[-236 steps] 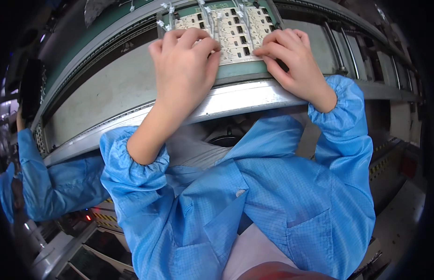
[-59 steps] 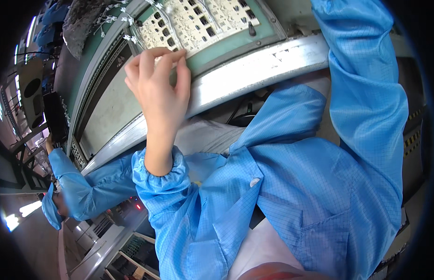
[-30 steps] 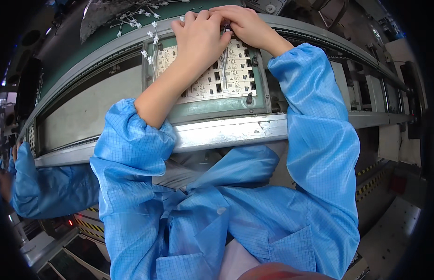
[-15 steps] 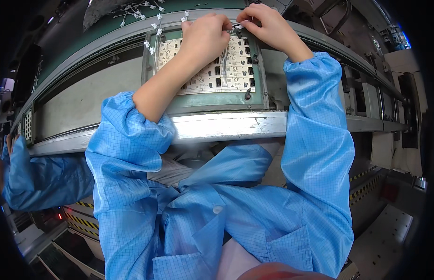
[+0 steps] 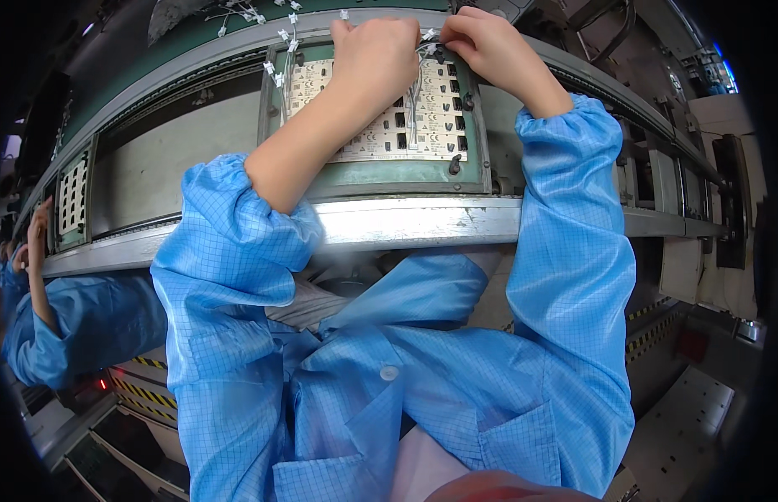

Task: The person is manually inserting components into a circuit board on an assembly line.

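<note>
A panel of pale circuit boards [image 5: 439, 125] with black parts lies in a green carrier frame [image 5: 397, 177] in front of me. My left hand [image 5: 376, 58] is over its upper part, fingers curled closed; whatever they grip is hidden. At the panel's upper right corner, my right hand [image 5: 487, 46] has its thumb and fingers bent together, with nothing I can make out between them. White connectors [image 5: 428, 35] stick up between the two hands. Thin pale wires [image 5: 415, 105] run from there down across the boards.
Loose white connectors on wires [image 5: 276, 75] hang at the carrier's left edge, others [image 5: 253, 15] beyond the rail. A metal rail [image 5: 414, 224] runs along the near side. At far left are another panel [image 5: 73, 197] and a co-worker's raised hand [image 5: 39, 234].
The carrier and its panel have shifted slightly right, and my hands with them. The far left panel has come further into view. A co-worker's hand has risen beside it.
</note>
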`<state>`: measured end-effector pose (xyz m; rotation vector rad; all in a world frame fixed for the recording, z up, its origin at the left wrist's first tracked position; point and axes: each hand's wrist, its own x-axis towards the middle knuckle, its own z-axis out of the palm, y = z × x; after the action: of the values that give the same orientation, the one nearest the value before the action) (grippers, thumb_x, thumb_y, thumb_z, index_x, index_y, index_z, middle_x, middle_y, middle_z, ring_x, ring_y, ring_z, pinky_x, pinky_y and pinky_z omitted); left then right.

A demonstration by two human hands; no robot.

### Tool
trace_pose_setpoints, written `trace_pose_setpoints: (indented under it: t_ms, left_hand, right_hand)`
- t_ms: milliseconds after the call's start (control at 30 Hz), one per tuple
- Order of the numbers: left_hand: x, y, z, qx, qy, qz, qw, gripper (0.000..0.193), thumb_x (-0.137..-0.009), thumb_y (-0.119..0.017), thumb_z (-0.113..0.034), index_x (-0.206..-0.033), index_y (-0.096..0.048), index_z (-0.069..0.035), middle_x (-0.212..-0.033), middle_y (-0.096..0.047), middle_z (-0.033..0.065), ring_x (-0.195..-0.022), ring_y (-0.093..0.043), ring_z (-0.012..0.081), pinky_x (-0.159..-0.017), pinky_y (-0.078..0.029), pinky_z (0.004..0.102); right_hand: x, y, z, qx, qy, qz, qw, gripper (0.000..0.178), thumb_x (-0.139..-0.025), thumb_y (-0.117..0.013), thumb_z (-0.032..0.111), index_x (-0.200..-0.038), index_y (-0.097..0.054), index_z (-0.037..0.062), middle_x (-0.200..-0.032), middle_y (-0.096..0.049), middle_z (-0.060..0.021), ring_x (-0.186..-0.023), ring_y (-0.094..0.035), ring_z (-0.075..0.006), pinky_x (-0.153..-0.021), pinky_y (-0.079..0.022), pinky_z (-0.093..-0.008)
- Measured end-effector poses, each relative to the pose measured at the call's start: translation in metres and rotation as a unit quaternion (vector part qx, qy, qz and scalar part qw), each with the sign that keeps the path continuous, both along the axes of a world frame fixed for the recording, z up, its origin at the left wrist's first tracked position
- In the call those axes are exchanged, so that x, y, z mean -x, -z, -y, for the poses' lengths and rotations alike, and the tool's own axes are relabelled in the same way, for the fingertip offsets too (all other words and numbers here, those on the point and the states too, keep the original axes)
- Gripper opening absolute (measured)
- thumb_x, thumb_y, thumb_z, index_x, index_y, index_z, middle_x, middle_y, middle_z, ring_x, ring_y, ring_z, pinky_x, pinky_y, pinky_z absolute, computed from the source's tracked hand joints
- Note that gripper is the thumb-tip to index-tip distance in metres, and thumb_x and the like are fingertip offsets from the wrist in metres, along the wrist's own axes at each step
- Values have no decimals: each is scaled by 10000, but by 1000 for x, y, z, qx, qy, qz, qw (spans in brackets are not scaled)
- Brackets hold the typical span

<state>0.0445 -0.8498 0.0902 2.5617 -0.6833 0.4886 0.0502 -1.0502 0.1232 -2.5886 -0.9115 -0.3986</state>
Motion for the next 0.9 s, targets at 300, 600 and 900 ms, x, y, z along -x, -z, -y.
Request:
trace_pose_setpoints:
  t_ms: [300, 600, 900]
  left_hand:
    - [-4, -3, -9, -3, 17, -67, 998, 203, -811, -646, -107, -965, -777, -130, -915, -748, 116, -918, -712, 275, -856, -363, 498]
    - [10, -10, 0, -82, -17, 53, 995, 162, -838, -631, -153, -941, -751, -116, -911, -711, 95, -935, -681, 306, -855, -408, 503]
    - [25, -19, 9, -8, 7, 156, 988, 191, -871, -592, -193, -917, -737, -78, -898, -717, 123, -905, -682, 319, -845, -409, 543]
  right_hand:
    - [7, -6, -7, -44, 27, -124, 991, 268, -813, -670, 24, -1079, -646, 3, -912, -658, -185, -842, -667, -367, -766, -545, -430]
    - [0, 8, 3, -106, -131, 9, 986, 257, -831, -594, 20, -1069, -690, 21, -991, -628, -186, -974, -634, -371, -846, -524, -421]
    - [-6, 11, 9, -89, -29, -49, 994, 153, -857, -657, 65, -989, -707, 6, -930, -639, -167, -904, -657, -343, -798, -534, -397]
